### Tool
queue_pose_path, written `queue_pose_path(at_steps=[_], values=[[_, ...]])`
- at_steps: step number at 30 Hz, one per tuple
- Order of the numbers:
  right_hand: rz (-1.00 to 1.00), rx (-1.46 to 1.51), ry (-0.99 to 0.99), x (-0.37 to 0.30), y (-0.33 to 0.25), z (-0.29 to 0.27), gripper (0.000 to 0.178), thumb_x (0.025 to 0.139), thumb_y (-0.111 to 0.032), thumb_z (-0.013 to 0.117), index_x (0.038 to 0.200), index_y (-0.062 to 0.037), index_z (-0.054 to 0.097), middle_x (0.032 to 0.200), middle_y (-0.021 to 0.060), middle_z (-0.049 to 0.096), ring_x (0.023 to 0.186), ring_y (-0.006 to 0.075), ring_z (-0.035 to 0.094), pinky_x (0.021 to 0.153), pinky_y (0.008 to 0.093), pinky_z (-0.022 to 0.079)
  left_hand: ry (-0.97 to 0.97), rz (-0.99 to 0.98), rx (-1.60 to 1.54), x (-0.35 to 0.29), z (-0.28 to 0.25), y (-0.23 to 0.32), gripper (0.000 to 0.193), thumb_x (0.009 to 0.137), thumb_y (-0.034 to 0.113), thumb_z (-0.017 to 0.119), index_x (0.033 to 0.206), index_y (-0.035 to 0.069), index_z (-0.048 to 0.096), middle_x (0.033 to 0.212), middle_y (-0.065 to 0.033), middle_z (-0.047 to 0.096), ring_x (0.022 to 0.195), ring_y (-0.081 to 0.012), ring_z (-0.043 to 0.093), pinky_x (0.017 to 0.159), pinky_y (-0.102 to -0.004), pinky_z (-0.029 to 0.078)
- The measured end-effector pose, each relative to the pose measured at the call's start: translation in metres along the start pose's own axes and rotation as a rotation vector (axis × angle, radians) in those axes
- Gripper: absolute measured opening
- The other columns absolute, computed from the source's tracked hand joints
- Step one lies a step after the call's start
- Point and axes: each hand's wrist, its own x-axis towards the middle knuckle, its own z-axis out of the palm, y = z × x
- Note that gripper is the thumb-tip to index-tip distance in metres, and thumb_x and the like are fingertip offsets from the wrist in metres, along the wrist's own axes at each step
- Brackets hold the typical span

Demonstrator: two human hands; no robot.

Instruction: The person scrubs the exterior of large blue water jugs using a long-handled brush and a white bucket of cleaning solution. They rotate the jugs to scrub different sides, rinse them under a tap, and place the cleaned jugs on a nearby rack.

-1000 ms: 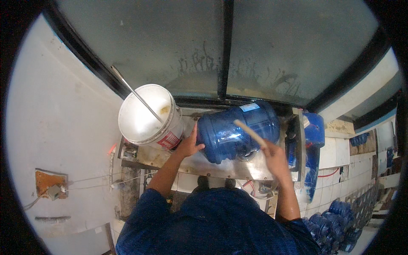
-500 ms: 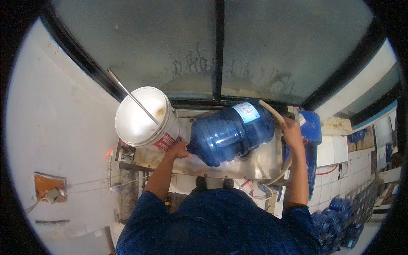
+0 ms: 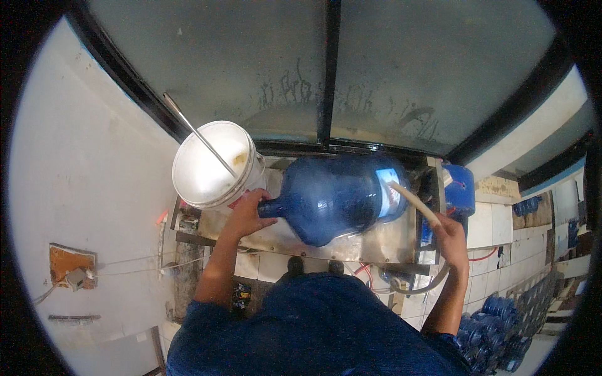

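A large blue water jug point(image 3: 332, 203) lies on its side over the metal counter point(image 3: 276, 243), its neck toward the left and its base toward the right. My left hand point(image 3: 246, 213) is closed round the jug's neck. In my right hand point(image 3: 450, 237) is a pale hose point(image 3: 414, 200), its free end lying in front of the label point(image 3: 390, 191) near the jug's base. Whether the hose end touches the jug I cannot tell. The rest of the hose curves down below my right wrist.
Left of the jug stands a white bucket point(image 3: 188, 172) with a long metal handle point(image 3: 194, 131) leaning in it. Wet dark-framed glass panels point(image 3: 389, 75) rise behind the counter. A blue container point(image 3: 459, 188) is at the right; several blue jugs point(image 3: 489, 332) stand lower right.
The jug has turned about its length, bringing its label nearer me, and its neck has shifted left and up. My right hand and the hose have moved right and toward me.
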Motion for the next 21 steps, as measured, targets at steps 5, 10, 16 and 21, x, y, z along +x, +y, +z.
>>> queue_pose_path(at_steps=[5,10,16,21], values=[[-0.148,0.241,-0.017,-0.030,-0.046,0.015,0.032,0.101,-0.014,0.062,0.128,0.0017,0.067,0.097,-0.0014,0.063,0.086,0.0088,0.052,0.078,0.0241,0.043,0.332,0.260,-0.230,0.033,0.000,0.084,0.048,0.069,0.020,0.089,0.107,0.008,0.062,0.102,-0.0130,0.065,0.096,-0.0282,0.063,0.086,-0.0409,0.051],[-0.102,0.426,0.002,-0.045,-0.053,0.014,0.037,0.098,-0.017,0.068,0.130,0.0018,0.065,0.101,0.0004,0.067,0.089,0.0072,0.054,0.080,0.0250,0.045,0.597,0.616,-0.757,0.112,0.038,0.129,0.036,0.070,0.011,0.085,0.099,0.005,0.064,0.100,-0.0091,0.068,0.096,-0.0227,0.066,0.089,-0.0372,0.051],[-0.261,0.399,0.031,-0.048,-0.093,0.015,0.034,0.099,-0.015,0.065,0.128,0.0030,0.065,0.108,0.0035,0.070,0.096,0.0087,0.057,0.086,0.0259,0.046,0.778,0.395,-0.809,0.158,0.064,0.210,0.031,0.068,-0.002,0.078,0.097,0.003,0.066,0.091,-0.0058,0.069,0.090,-0.0161,0.066,0.088,-0.0302,0.051],[-0.345,0.367,0.101,-0.032,-0.106,0.015,0.035,0.099,-0.016,0.065,0.128,0.0032,0.065,0.113,0.0085,0.072,0.104,0.0118,0.060,0.094,0.0286,0.047,1.064,0.168,-0.676,0.181,0.074,0.240,0.045,0.068,-0.005,0.080,0.109,0.005,0.063,0.095,-0.0069,0.067,0.090,-0.0177,0.066,0.085,-0.0326,0.051]])
